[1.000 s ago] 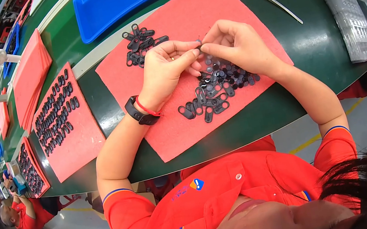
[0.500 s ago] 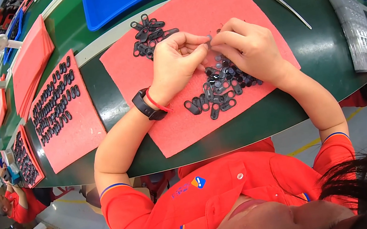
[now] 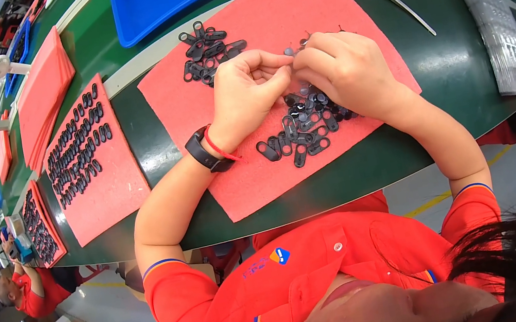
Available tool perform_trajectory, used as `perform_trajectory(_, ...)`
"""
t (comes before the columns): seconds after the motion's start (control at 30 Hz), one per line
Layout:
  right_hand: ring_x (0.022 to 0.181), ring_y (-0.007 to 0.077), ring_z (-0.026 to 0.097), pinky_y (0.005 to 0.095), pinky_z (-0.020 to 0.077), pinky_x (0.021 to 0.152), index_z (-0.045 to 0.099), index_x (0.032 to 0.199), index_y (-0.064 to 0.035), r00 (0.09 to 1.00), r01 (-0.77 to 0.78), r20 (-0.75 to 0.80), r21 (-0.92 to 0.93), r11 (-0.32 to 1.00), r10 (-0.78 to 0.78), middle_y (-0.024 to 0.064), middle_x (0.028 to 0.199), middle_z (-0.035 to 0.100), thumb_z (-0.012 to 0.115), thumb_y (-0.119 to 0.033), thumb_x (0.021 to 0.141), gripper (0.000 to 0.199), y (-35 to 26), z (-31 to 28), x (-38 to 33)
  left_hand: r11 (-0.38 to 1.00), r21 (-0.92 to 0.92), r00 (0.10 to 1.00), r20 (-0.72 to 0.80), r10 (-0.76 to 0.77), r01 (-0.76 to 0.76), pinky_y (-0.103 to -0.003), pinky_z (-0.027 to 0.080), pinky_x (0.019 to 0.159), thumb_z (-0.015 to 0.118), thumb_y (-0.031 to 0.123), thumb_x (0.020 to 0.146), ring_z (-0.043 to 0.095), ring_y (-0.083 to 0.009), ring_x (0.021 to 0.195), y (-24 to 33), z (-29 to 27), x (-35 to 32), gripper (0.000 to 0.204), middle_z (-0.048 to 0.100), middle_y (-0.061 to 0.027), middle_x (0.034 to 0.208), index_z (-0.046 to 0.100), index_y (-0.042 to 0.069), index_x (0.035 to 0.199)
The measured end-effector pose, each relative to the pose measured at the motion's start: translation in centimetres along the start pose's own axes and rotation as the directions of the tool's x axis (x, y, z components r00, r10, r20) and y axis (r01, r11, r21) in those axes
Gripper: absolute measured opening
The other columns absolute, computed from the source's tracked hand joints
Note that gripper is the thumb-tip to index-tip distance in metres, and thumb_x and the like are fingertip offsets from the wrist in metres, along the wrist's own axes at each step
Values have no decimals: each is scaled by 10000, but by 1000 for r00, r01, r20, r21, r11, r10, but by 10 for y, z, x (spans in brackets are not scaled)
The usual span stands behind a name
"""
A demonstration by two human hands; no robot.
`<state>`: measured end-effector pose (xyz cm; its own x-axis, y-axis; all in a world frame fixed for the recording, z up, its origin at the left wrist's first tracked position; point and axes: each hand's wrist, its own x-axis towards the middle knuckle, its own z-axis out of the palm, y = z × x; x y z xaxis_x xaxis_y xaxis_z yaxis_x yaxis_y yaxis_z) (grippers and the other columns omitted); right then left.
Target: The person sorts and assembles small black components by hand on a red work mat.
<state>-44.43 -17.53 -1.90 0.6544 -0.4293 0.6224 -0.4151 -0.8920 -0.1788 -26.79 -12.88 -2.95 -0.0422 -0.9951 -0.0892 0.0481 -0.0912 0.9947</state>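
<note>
Green table [image 3: 440,60] carries the pink mat [image 3: 253,189], set skewed, left corner pointing away from the body. Both forearms reach in over the mat's near edge, elbows bent outward. Right hand [image 3: 353,72] is rolled further over than a second ago: back up, fingers curled down, thumb now hard to make out. Left hand [image 3: 245,91] keeps nearly the same pose, its thumb and index tips close together, touching or nearly touching the right fingertips. Heaps look unchanged, so the work seems to remain on one small part, with only the grip shifting. Black looped parts lie in two clusters: one along the far edge toward the left corner [image 3: 210,48], one toward the near edge [image 3: 296,140], beside a heap of dark discs [image 3: 323,100]. Small grey piece [image 3: 288,51] shows at the meeting fingertips; cannot tell which fingers pinch it.
</note>
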Motion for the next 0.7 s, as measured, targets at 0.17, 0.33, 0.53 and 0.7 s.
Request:
perform_trajectory(0.17,625,228,585,317,452,535,551,745,-63,973,-208,143,203,957,181,51,700,553,698,-80,691,158,4,-1,-2,997,70,999,6,36,-37,-170,490,508,605,38,810,604,-54,582,-1,3,-2,136,662,-77,750,633,-59,900)
perform_trajectory(0.33,611,233,583,320,453,532,550,761,-47,961,-263,157,261,929,228,59,716,560,699,-62,700,162,5,-3,-2,997,68,999,18,45,-46,-170,492,514,594,33,821,602,-51,589,-2,2,-2,131,664,-80,769,630,-54,912)
perform_trajectory(0.53,596,189,578,286,449,536,559,794,-36,959,-281,127,318,905,253,59,728,567,686,-51,740,138,8,0,-2,999,-21,999,32,38,-38,-176,487,523,585,40,842,593,-49,611,1,-3,-1,132,657,-72,783,619,-55,927)
perform_trajectory(0.7,579,90,537,228,422,528,568,846,-24,907,-417,166,481,771,387,30,705,575,670,-36,774,126,9,-5,1,864,489,993,57,107,-121,-201,457,535,646,39,771,562,-37,583,3,-13,-4,138,649,-58,742,655,2,904)
